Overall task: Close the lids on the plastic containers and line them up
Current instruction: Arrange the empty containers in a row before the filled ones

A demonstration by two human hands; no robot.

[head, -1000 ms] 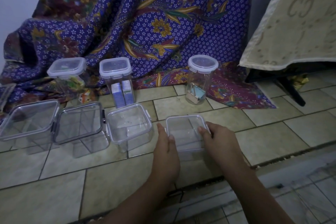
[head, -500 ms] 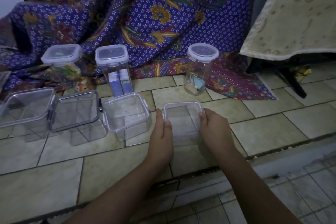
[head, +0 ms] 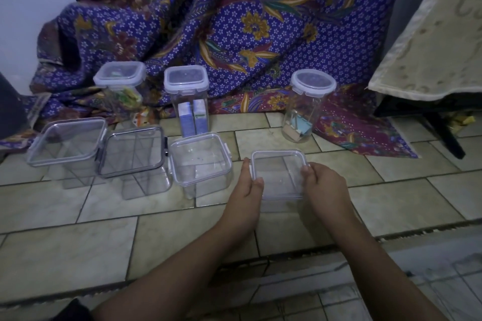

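A small clear square container (head: 277,174) with its lid on sits on the tiled floor. My left hand (head: 246,190) grips its left edge and my right hand (head: 322,189) grips its right edge. To its left stand three larger clear lidded containers in a row: one (head: 200,161) beside my left hand, one with a dark-rimmed lid (head: 133,154), and one (head: 67,143) at the far left. Behind them stand three tall lidded jars: a square one with green contents (head: 120,86), a square one with blue boxes (head: 186,96), and a round one (head: 310,104).
A purple flowered cloth (head: 234,21) drapes down behind the jars onto the floor. A cream cloth (head: 430,41) covers a dark-legged stand at the right. A step edge (head: 313,253) runs across the floor under my forearms.
The small container between my hands has shifted a little away from me, toward the row of containers. My grip on its two sides is the same, and the view has tilted.
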